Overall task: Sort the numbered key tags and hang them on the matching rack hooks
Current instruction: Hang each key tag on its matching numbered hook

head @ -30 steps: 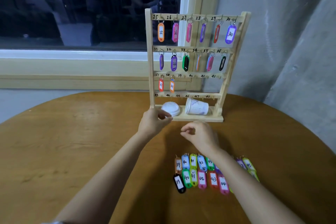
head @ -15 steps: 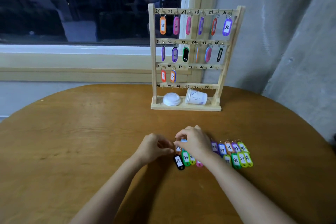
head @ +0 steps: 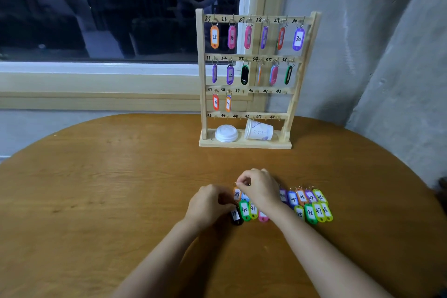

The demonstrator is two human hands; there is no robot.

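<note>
Rack [head: 245, 145]: tags on hooks 27–29, 31 and 33–36 turned away or edge-on, numbers unreadable.
Right hand [head: 260, 191]: covers the middle tags of both rows; pink tag [head: 263, 218], number hidden; hold on the orange tag [head: 237, 193] ring too small to tell.
Left hand [head: 209, 204]: fingers curled under, contents unseen.
Tabletop [head: 121, 189]: cut off by the picture's edges.

A round wooden counter [head: 96, 201] with visible grain fills the lower view. Toward its far side a white plastic lid [head: 226, 133] lies flat, and just right of it a white paper cup [head: 259, 130] lies on its side, mouth toward the lid. Behind are a dark window [head: 121, 7], its pale sill [head: 96, 84], and a grey wall [head: 362, 43].
</note>
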